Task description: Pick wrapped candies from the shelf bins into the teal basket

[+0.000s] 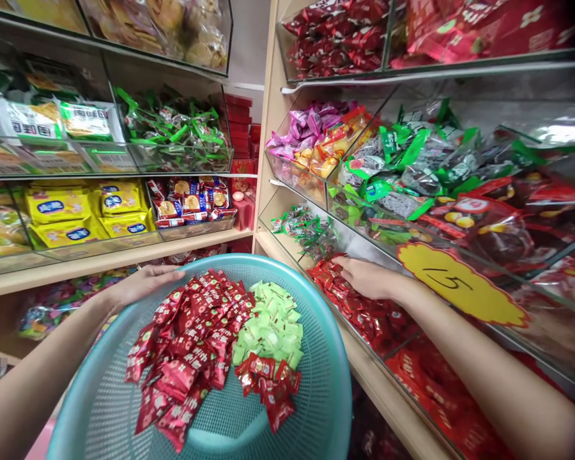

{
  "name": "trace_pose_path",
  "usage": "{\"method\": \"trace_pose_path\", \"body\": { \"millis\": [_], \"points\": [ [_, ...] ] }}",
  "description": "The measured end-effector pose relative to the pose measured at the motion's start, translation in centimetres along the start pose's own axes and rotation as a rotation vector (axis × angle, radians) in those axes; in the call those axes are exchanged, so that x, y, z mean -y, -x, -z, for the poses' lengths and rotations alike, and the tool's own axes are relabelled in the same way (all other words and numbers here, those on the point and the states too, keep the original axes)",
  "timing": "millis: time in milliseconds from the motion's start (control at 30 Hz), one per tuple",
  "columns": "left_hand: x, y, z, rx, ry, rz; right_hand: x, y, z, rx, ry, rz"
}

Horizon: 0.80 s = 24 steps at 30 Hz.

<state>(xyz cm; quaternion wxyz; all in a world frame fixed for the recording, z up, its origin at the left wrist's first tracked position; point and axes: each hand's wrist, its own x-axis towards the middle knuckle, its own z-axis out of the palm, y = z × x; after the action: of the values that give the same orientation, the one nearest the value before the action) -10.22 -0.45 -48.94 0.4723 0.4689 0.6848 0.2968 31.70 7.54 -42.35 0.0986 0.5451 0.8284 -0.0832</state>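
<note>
A teal mesh basket (323, 358) fills the lower middle, with dark red packets (191, 338), light green packets (273, 319) and a few small red-brown candies (271, 383) inside. My left hand (146, 284) grips the basket's far left rim, its thumb side along the edge. On the right, my right hand (367, 276) reaches into a clear shelf bin of red-wrapped candies (359, 313). Its fingers touch the wrappers and are partly bent; their tips are partly hidden, so whether they hold a candy is unclear.
Clear bins line both sides. Left are yellow packs (76, 233) and green-wrapped snacks (172, 128); right are green-and-clear packets (412, 160) and a yellow price tag (460, 281) marked 15. The lower right shelf edge (364, 370) runs close beside the basket.
</note>
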Motion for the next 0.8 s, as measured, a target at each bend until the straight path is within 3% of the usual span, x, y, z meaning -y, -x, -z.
{"method": "trace_pose_path", "body": {
  "millis": [167,333,400,633,800],
  "points": [
    [-0.2,-0.1,-0.1,-0.012,-0.021,0.03,-0.6,0.3,-0.8,0.075,0.014,0.049],
    [-0.1,-0.4,-0.1,-0.138,-0.058,0.042,-0.3,0.7,-1.7,0.102,0.101,-0.016],
    [-0.1,-0.5,-0.1,-0.137,-0.06,0.04,-0.2,0.8,-1.8,0.103,0.15,-0.019],
    [-0.5,0.0,-0.5,-0.11,-0.059,0.026,0.7,1.7,-0.8,0.055,0.231,-0.011],
    [-0.9,0.4,-1.0,-0.123,-0.036,0.028,3.5,4.6,0.9,-0.081,0.228,0.034]
  ]
}}
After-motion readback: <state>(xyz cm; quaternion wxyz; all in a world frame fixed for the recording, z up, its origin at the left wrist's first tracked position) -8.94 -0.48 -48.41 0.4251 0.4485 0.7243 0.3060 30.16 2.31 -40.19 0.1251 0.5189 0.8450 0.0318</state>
